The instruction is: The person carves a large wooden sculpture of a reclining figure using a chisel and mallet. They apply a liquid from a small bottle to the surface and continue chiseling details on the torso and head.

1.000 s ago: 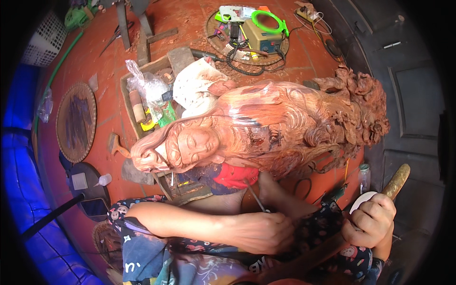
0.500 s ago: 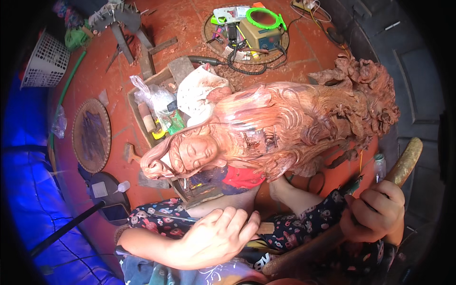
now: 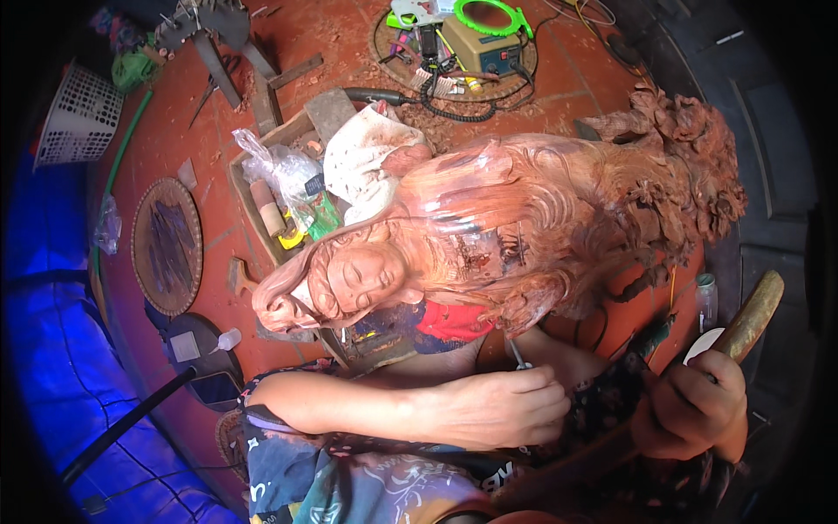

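Observation:
A reddish carved wooden statue (image 3: 497, 205) of a robed figure lies on its back in front of me, its head to the left. My left hand (image 3: 511, 409) is closed round a carving chisel (image 3: 518, 353), whose thin metal blade points up at the statue's lower edge; whether the tip touches cannot be told, and the handle is hidden in my fingers. At the right, my right hand (image 3: 694, 409) grips a thick wooden club (image 3: 758, 313), its rounded end sticking up past the fist. A white flat piece (image 3: 704, 346) shows beside that fist.
A wooden box (image 3: 255, 223) with bags and tools stands beyond the statue's head, a white cloth (image 3: 358, 170) against it. Farther off are a beige control box (image 3: 482, 48) with a coiled cord and a white basket (image 3: 80, 118). A glass jar (image 3: 706, 301) stands near my right hand.
My left hand has moved right and turned the chisel, so its blade now points up at the statue instead of left. My right hand stays almost in place with the club.

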Motion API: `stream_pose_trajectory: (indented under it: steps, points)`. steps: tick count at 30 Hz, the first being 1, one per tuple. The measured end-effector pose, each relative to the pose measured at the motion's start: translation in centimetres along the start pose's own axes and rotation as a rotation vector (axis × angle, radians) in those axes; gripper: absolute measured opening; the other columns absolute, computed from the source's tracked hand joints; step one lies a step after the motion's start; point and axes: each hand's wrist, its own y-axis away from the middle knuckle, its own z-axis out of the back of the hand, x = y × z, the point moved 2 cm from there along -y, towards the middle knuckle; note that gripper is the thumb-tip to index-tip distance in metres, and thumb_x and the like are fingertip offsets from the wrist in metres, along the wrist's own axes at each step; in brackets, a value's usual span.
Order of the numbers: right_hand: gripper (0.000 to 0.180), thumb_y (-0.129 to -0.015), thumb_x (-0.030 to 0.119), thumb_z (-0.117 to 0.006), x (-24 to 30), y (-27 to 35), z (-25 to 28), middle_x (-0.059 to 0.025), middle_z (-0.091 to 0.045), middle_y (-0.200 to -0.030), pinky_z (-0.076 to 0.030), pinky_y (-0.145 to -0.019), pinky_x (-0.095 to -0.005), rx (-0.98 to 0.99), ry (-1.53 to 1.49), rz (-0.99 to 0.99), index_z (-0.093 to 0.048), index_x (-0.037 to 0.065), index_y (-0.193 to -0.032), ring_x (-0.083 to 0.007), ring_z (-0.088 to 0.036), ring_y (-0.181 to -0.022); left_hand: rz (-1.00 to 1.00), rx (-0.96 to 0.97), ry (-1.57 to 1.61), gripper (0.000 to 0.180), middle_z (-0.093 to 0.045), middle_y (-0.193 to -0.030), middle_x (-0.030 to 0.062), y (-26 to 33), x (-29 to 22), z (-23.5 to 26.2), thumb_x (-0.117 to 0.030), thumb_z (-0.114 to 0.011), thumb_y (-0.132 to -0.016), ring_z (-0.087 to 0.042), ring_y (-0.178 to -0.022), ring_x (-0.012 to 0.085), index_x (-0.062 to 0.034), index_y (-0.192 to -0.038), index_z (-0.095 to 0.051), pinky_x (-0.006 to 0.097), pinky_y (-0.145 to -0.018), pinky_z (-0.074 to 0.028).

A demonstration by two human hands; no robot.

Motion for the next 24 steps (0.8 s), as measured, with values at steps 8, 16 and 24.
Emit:
stream_pose_trajectory:
  steps: [8, 16, 24]
  points:
    - [0.01, -0.071, 0.018, -0.062, -0.5, -0.5, -0.5, 0.0013, -0.052, -0.076, -0.042, -0.058, -0.0249, 0.054, -0.078, -0.078, -0.059, 0.022, -0.08, -0.0121, -0.052, -0.068, 0.035, -0.159, 0.024, 0.028, -0.049, -0.066, 0.0029, 1.5, 0.3, -1.5, -0.033, -0.058, -0.08, -0.048, -0.071, 0.0192, -0.0094, -0.064, -0.057, 0.031, -0.068, -0.036]
    - [0.024, -0.057, 0.017, -0.066, 0.0, -0.4, -1.1, 0.0001, -0.057, -0.079, -0.043, -0.059, -0.0305, 0.054, -0.102, -0.106, -0.06, 0.02, -0.08, -0.016, -0.053, -0.068, -0.01, -0.194, 0.229, 0.032, -0.05, -0.06, 0.0049, 2.0, 2.0, -1.1, -0.033, -0.059, -0.075, -0.048, -0.063, 0.0207, -0.0075, -0.057, -0.055, 0.032, -0.061, -0.037]
    - [0.022, -0.058, 0.019, -0.065, 0.0, -0.3, -0.9, 0.0006, -0.062, -0.082, -0.043, -0.057, -0.0294, 0.033, -0.072, -0.069, -0.061, 0.023, -0.079, -0.0151, -0.053, -0.067, -0.064, -0.396, 0.233, 0.034, -0.047, -0.065, 0.0022, 1.0, 2.5, 0.0, -0.04, -0.064, -0.073, -0.048, -0.062, 0.0177, -0.0092, -0.063, -0.053, 0.029, -0.058, -0.038]
